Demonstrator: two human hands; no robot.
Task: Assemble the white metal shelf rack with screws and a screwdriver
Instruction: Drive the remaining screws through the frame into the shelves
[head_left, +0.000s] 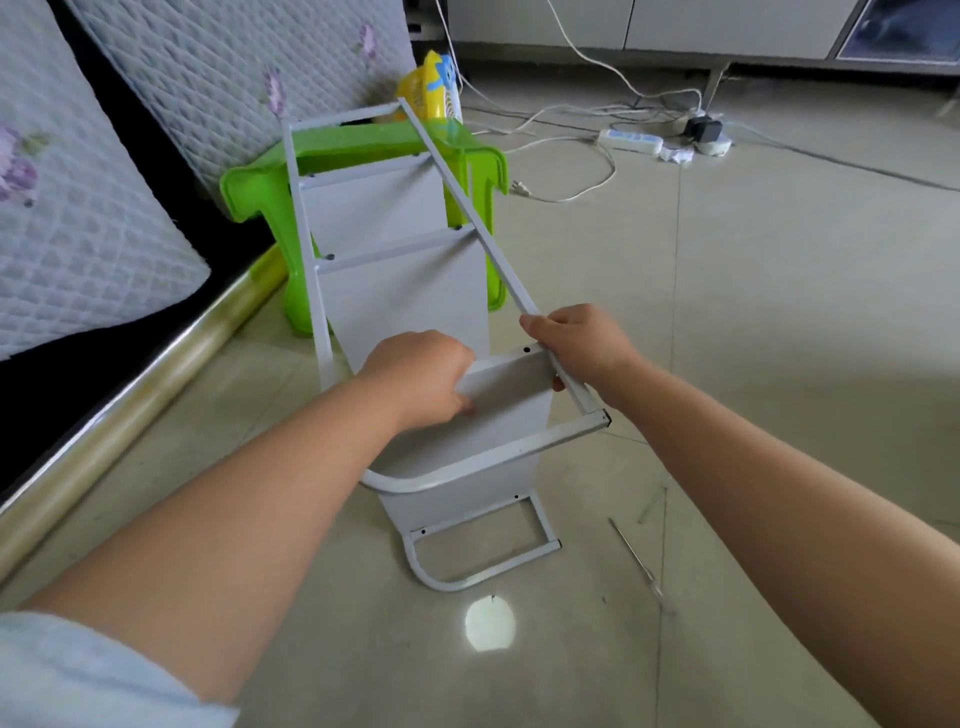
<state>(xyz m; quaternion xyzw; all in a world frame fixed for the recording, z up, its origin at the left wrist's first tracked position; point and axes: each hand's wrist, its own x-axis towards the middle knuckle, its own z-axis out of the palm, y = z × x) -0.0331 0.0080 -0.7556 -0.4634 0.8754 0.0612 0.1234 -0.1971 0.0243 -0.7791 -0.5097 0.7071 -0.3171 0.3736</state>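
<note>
The white shelf rack (400, 270) lies tilted on the floor mid-frame, its far end propped on a green stool (358, 150). The left hand (415, 379) grips a loose shelf panel (506, 384), and the right hand (576, 345) clasps the side rail (467, 208) beside it. Best to line the panel's holes up with the rail before fetching the screwdriver (636, 558), lower right.

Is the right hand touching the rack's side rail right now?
Touching. The head view shows the right hand with its fingers curled round the white side rail, just above the loose shelf panel.
</note>
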